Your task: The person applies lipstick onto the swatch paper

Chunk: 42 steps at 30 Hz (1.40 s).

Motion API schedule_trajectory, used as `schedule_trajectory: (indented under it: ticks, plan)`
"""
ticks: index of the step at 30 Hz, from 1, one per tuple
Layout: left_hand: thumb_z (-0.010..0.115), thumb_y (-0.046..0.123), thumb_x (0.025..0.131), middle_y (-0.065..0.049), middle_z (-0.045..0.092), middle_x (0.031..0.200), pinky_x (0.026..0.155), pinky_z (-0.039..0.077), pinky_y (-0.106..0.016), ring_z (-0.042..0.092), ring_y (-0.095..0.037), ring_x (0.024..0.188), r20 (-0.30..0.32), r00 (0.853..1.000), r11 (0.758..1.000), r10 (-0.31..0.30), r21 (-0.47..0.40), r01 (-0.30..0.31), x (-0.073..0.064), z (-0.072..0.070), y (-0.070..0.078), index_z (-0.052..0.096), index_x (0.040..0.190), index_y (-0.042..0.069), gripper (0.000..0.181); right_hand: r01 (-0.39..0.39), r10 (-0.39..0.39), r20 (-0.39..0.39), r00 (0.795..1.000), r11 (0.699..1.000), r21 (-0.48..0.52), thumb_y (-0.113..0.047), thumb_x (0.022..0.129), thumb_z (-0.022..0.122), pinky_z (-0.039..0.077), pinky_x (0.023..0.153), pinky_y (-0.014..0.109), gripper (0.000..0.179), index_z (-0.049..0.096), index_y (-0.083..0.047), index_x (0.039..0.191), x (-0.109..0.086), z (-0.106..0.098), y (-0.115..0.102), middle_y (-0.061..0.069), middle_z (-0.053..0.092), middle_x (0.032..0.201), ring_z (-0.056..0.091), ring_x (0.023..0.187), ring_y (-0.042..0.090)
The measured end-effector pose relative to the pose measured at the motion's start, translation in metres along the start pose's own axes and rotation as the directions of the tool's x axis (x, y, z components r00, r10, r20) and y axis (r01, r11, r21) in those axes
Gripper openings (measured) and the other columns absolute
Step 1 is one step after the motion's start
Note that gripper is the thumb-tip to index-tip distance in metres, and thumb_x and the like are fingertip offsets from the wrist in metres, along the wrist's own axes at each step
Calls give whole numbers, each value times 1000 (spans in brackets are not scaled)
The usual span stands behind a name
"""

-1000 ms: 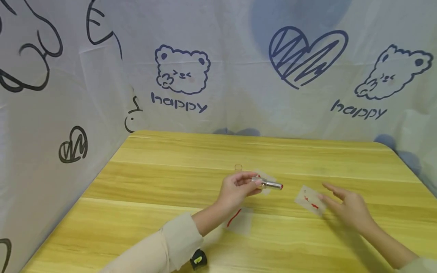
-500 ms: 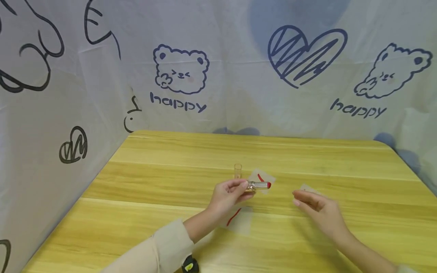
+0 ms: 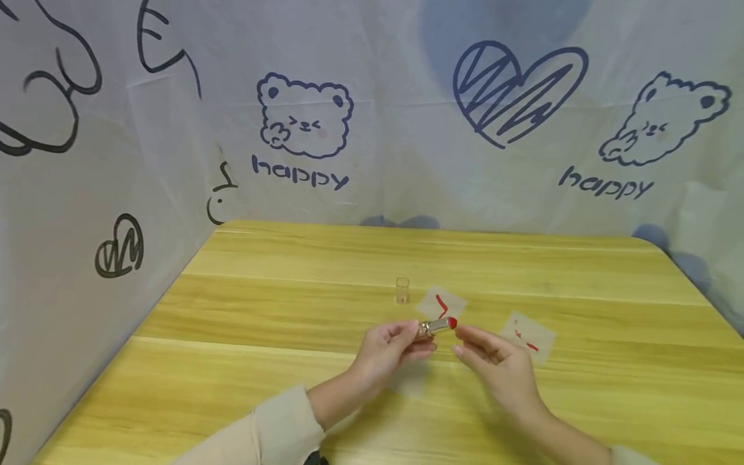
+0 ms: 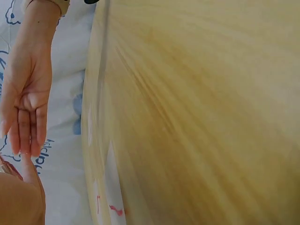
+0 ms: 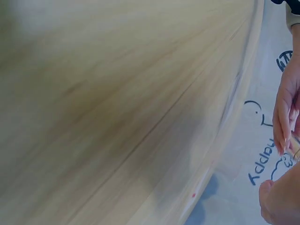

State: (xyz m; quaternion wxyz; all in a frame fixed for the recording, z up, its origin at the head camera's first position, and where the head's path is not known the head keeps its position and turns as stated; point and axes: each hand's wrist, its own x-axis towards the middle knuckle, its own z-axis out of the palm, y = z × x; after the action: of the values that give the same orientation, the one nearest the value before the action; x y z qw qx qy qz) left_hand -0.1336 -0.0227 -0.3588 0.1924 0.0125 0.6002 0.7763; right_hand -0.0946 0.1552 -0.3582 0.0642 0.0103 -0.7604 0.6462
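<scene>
In the head view my left hand (image 3: pixel 386 352) grips a lipstick (image 3: pixel 434 326) by its base, thumb on top. The red tip is bare and faces right, tilted slightly up. My right hand (image 3: pixel 502 365) is just beside that tip, fingers loosely bent and thumb apart, holding nothing. Behind the lipstick stands its clear cap (image 3: pixel 402 290). A paper slip (image 3: pixel 427 307) with a red stroke lies past the hands; another marked slip (image 3: pixel 540 336) lies by the right hand. A third slip (image 3: pixel 411 381) is mostly covered by my left hand. Only part of the lipstick (image 4: pixel 10 168) shows in the left wrist view.
The wood-grain table (image 3: pixel 279 290) has rounded far corners. White cloth (image 3: pixel 407 161) with bear and heart drawings hangs behind it and along the left. A small black object (image 3: pixel 316 458) peeks out under the left sleeve at the bottom edge.
My right hand has moved left from the right-hand slip to the lipstick tip. The left hand has drawn slightly back and left with the lipstick, uncovering the clear cap.
</scene>
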Motion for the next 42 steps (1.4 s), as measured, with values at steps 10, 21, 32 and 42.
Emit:
schedule_trajectory:
  ticks: [10, 21, 32, 42]
  plan:
    - [45, 16, 99, -26, 62, 111, 83, 55, -25, 69, -13, 84, 49, 999, 999, -6, -34, 7, -4, 1, -10, 51, 118, -14, 36, -17, 18, -38, 999, 999, 34, -3, 78, 72, 53, 83, 16, 36, 61, 8, 111, 5, 17, -5, -12, 70, 99, 64, 91, 1]
    - [43, 25, 99, -31, 59, 114, 84, 55, -29, 68, -22, 93, 68, 997, 999, -28, -31, 30, -9, 6, -18, 50, 119, -14, 44, 25, -23, -29, 999, 996, 87, -5, 79, 72, 55, 75, 16, 27, 63, 10, 100, 9, 24, -2, -12, 70, 82, 66, 80, 5]
    - [42, 20, 100, -32, 60, 111, 84, 56, -29, 68, -15, 85, 88, 995, 998, -57, -30, 60, -10, 7, -22, 51, 115, -16, 40, 4, -4, 1, 1000, 995, 96, -4, 79, 71, 55, 75, 17, 26, 63, 12, 98, 12, 20, -1, -12, 70, 80, 66, 76, 5]
    - [53, 14, 94, -27, 63, 106, 83, 56, -27, 68, -15, 86, 105, 993, 998, -57, 5, 57, -11, 1, -20, 53, 113, -13, 33, -32, 27, 78, 997, 998, 59, -8, 82, 70, 54, 76, 18, 26, 63, 10, 100, 16, 14, -5, -14, 68, 79, 63, 76, 4]
